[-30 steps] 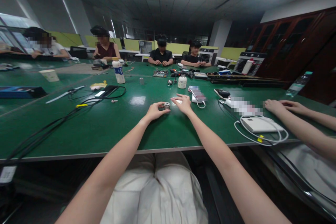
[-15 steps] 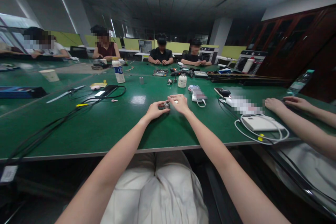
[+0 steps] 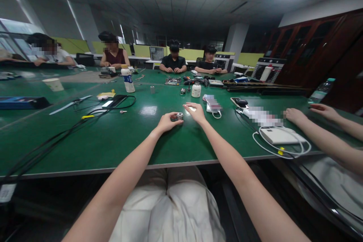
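My left hand grips a small silver metal cylinder between thumb and fingers. The cylinder is upright at the green table's surface, and a round opening or recess shows in its top. Just to the right, my right hand is apart from the cylinder, fingers stretched forward and holding nothing that I can see. Farther up the table stands another grey cylinder, and dark metal parts lie beside a small white bottle.
A labelled bottle, black cables and a paper cup are on the left. To the right lie a phone with a white cable and a white box. A co-worker's hands rest at far right; several people sit opposite.
My right hand has moved off the cylinder, slightly to the right, uncovering its top. My left hand still holds the cylinder in about the same place. The camera view has shifted slightly.
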`<state>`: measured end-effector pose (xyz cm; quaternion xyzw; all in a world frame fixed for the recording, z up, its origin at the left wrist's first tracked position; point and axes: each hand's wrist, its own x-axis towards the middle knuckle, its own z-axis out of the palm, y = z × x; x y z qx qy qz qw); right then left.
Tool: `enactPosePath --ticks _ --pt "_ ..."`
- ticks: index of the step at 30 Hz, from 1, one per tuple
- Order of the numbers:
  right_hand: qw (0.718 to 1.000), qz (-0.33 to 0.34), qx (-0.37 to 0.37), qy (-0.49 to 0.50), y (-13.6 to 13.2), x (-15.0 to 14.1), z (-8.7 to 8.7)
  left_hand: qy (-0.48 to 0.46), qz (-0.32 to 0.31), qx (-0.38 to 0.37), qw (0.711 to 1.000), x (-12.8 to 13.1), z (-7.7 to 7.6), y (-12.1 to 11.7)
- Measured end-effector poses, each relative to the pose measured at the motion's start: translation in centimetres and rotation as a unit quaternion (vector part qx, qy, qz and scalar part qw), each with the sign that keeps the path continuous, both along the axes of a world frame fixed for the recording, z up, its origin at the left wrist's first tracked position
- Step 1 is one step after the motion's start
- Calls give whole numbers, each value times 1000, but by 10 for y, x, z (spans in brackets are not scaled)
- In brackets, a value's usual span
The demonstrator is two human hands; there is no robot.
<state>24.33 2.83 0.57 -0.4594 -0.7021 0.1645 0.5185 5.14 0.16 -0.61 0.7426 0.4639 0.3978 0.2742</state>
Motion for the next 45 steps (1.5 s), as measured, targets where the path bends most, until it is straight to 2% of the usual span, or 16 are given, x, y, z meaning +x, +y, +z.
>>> enactPosePath --ticks 2,5,8,14,18,22,25,28,31,36,45 --pt "1000 -6 -13 -14 2 13 -3 -2 0 5 1000 0 0 -1" --pt "988 -27 -76 -132 -1 33 -10 1 4 6 1000 1 1 -1" --pt "969 -9 -127 -214 -7 43 -15 4 11 -2 1000 2 2 -2" --pt "956 -2 -144 -254 -9 44 -14 10 19 -13 1000 3 6 -5" --pt "966 -2 -139 -219 -9 41 -12 12 22 -17 1000 3 7 -6" --pt "995 18 -92 -43 -9 25 -7 15 18 -17 1000 2 6 -3" --pt "996 49 -52 57 -11 5 -2 16 18 -13 1000 2 5 -2" --pt "995 83 -42 36 -15 -11 0 14 20 -9 1000 1 3 -1" --pt "995 85 -45 -21 -18 -17 1 8 20 -8 1000 2 2 0" --pt "996 59 -51 -54 -20 -16 3 8 17 -4 1000 1 -1 2" --pt "993 68 -50 -77 -20 -16 5 16 9 1 1000 1 0 1"
